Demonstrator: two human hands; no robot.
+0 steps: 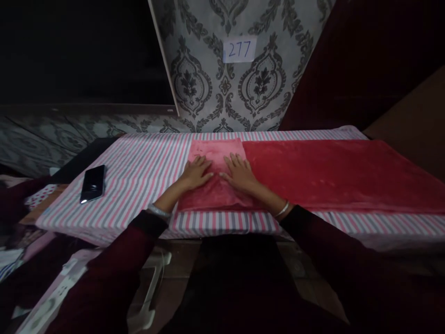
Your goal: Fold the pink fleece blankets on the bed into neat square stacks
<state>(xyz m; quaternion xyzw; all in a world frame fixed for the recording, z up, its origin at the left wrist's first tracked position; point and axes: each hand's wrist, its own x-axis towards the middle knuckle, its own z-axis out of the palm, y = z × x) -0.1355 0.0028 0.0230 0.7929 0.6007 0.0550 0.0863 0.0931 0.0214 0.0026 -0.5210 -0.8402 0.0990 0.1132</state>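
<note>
A red velvety cloth [333,174] lies along the striped board, its left end folded over into a paler pink panel [215,150]. My left hand [196,172] rests flat on that folded panel with the fingers stretched out. My right hand [239,172] lies flat beside it, fingers spread, palm down on the same panel. Both wrists carry silver bangles and both arms wear dark maroon sleeves. Neither hand holds anything.
The board is covered with a pink, grey and white striped sheet [146,162]. A black phone [93,183] lies on its left part. A damask-patterned panel with a paper tag reading 277 [239,49] stands behind. A white iron [146,297] sits low at the front left.
</note>
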